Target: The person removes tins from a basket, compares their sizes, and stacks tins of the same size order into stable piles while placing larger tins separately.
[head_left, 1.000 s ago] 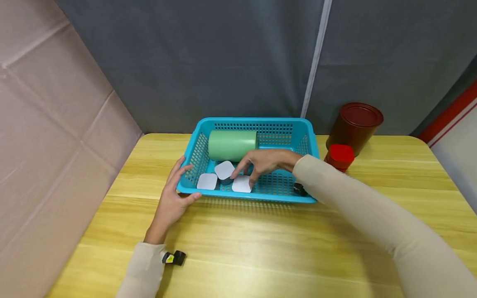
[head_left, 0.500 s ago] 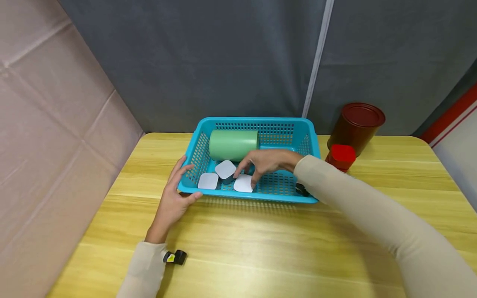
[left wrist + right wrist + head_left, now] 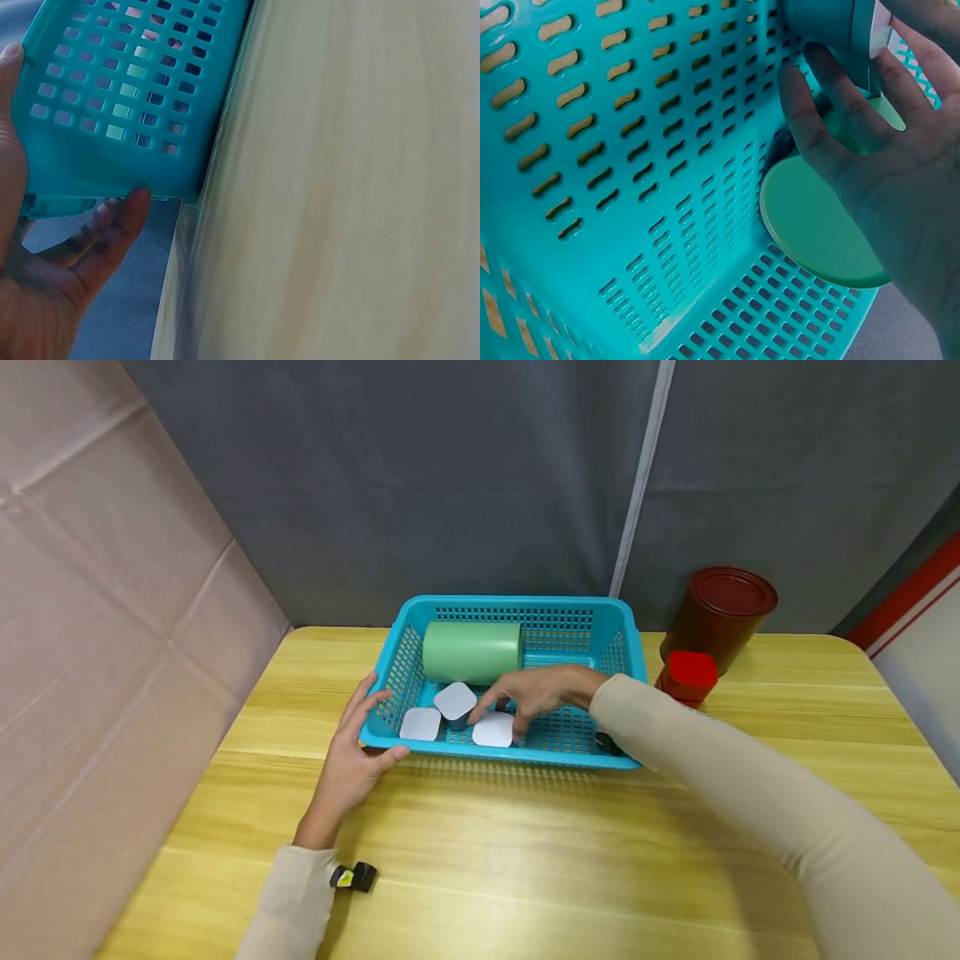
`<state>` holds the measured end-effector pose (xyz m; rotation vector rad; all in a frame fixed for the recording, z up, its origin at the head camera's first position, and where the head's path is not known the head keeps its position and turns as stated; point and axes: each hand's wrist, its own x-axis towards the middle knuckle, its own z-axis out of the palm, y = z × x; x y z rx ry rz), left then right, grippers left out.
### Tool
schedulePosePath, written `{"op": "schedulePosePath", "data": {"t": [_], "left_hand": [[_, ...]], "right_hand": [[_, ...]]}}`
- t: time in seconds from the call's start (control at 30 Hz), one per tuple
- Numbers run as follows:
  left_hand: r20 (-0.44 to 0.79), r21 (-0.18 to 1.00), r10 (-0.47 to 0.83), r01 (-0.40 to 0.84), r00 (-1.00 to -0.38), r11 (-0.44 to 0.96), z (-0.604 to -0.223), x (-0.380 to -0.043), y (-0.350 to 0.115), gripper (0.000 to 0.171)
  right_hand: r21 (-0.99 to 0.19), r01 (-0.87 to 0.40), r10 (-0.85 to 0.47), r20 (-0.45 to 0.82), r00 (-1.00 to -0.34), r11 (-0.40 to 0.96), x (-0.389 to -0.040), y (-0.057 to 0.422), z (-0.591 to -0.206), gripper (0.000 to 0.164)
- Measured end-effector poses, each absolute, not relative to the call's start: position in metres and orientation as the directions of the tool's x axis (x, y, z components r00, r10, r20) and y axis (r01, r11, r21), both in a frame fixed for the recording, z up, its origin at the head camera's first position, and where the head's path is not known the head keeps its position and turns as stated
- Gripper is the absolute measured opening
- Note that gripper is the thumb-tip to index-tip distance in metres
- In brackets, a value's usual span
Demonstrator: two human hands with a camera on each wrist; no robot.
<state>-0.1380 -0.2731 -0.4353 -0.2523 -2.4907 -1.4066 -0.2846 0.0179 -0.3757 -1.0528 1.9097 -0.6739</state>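
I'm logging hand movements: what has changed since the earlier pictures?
The right hand has shifted its thumb slightly right, from over a corner of the rightmost white lid to its edge; no clear grasp or release. Unchanged: left hand gripping the basket, other two lids, green can, brown can, red jar.

We see a pale yellow wood-grain tabletop (image 3: 480,860) with rounded far corners, backed by a dark grey fabric curtain (image 3: 412,485) bearing a pale slanting strip (image 3: 642,468). A creased pinkish cloth wall (image 3: 97,635) rises left; a red-and-white panel (image 3: 911,589) stands right. Light shines softly off the tabletop.
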Motion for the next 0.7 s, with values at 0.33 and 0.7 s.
{"op": "schedulePosePath", "data": {"t": [0.33,0.7], "left_hand": [[0.319,0.817,0.019,0.285,-0.948,0.501,-0.4347,-0.1383,-0.2731,0.076],[0.312,0.817,0.015,0.276,-0.95,0.506,-0.4349,-0.1384,-0.2729,0.076]], "right_hand": [[-0.753,-0.429,-0.865,-0.399,-0.305,0.499,-0.2842,0.0168,-0.3777,0.073],[-0.74,-0.444,-0.861,-0.393,-0.324,0.505,-0.2829,0.0159,-0.3789,0.068]]}}
